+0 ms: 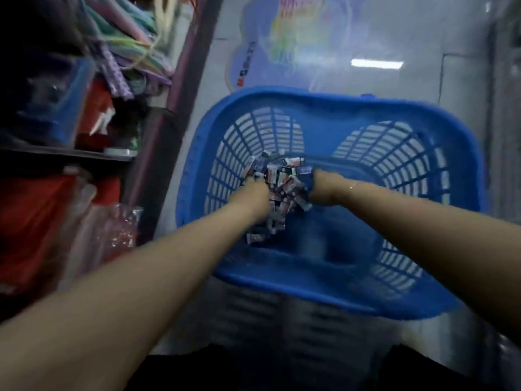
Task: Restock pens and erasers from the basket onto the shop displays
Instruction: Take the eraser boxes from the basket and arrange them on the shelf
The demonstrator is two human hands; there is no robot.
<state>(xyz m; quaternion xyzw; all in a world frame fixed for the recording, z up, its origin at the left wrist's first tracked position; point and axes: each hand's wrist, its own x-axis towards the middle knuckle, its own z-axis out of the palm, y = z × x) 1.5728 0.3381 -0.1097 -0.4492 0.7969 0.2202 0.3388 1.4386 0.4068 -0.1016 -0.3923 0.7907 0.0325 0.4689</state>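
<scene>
Single head-mounted wide-angle view, aimed forward and steeply downward along both forearms. The blue basket (332, 292) fills the centre at close range, seen from above into its interior. Shop shelving (67, 153) runs along the left edge; tiled floor (423, 38) occupies the top. The frame is motion-blurred throughout.

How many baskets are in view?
1: the blue basket on the floor right of the shelves, with both hands reaching into its pile of small packets. Others may be out of frame.
</scene>
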